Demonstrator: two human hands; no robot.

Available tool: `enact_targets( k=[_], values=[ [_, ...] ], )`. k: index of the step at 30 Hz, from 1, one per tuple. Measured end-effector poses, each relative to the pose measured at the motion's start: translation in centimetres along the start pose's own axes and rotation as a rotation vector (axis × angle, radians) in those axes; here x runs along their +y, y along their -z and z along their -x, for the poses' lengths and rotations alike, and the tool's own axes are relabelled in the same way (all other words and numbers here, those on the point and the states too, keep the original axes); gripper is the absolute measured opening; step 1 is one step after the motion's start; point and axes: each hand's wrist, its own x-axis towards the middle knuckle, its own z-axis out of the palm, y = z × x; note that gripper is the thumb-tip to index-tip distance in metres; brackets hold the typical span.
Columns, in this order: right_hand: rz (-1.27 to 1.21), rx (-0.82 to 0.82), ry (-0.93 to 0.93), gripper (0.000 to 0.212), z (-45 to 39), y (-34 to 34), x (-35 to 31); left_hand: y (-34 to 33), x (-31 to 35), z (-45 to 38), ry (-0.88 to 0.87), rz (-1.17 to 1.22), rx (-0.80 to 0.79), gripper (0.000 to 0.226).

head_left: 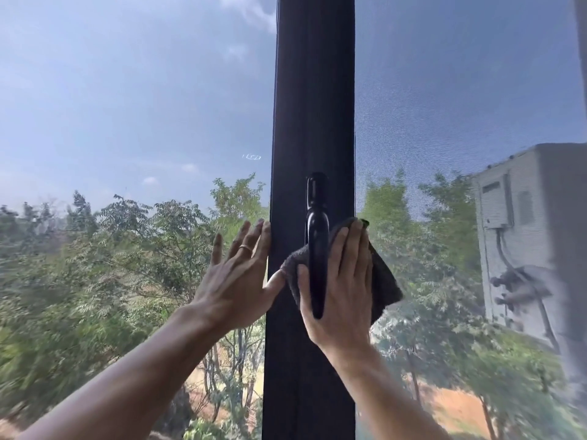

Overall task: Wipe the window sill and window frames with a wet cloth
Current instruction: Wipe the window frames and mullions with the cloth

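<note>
A dark vertical window frame [313, 106] runs top to bottom between a glass pane [133, 122] on the left and a mesh screen [460, 106] on the right, with trees and a pale building beyond. A black handle [317, 249] on the frame has its long axis vertical, its free end pointing down. The right hand [344, 287], fingers straight, presses a dark grey cloth [381, 281] flat against the frame behind the handle; the left hand [236, 274] rests flat, fingers spread, against the pane at the frame's left edge.
</note>
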Motion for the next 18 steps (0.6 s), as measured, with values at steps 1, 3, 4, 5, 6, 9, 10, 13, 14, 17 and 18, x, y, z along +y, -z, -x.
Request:
enact_targets(
  k=[1, 3, 4, 5, 6, 9, 10, 13, 14, 17, 18],
  values=[
    [0.02, 0.022, -0.003, 0.081, -1.7, -0.4, 0.2, 0.0, -0.2, -0.1, -0.007, -0.007, 0.007, 0.084],
    [0.068, 0.041, -0.067, 0.079, -3.7, -0.9, 0.2, 0.0, -0.4, 0.0, -0.024, -0.022, -0.003, 0.088],
    [0.073, 0.036, -0.079, 0.078, -3.5, -1.0, -0.1, -0.1, -0.6, 0.2, -0.024, -0.026, -0.004, 0.089],
    [0.05, 0.034, -0.096, 0.077, -2.5, -1.0, -0.4, -0.2, -0.6, 0.3, -0.023, -0.026, -0.004, 0.09],
    [0.01, 0.034, -0.113, 0.076, -1.5, -0.9, -0.6, -0.2, -0.5, 0.2, -0.024, -0.023, -0.001, 0.089],
    [-0.03, 0.075, -0.124, 0.078, -1.4, -0.5, -1.2, -0.3, -0.5, 0.2, -0.023, -0.049, 0.02, 0.087],
    [-0.021, 0.094, -0.135, 0.079, -2.6, -0.6, -1.3, -0.3, -0.5, 0.1, -0.026, -0.061, 0.032, 0.087],
    [-0.012, 0.089, -0.128, 0.077, -3.0, -0.8, -1.2, -0.7, -0.7, 0.7, -0.029, -0.089, 0.083, 0.086],
    [-0.011, 0.09, -0.097, 0.074, -1.4, -0.7, -1.0, -1.1, -0.8, 1.0, -0.023, -0.088, 0.117, 0.084],
    [0.028, 0.031, -0.063, 0.072, 4.4, -0.6, -0.4, -2.8, -0.7, 2.5, -0.011, -0.083, 0.165, 0.076],
    [0.047, 0.013, -0.064, 0.073, 4.9, -0.8, -0.2, -3.3, -0.6, 2.9, -0.012, -0.084, 0.165, 0.074]
  ],
)
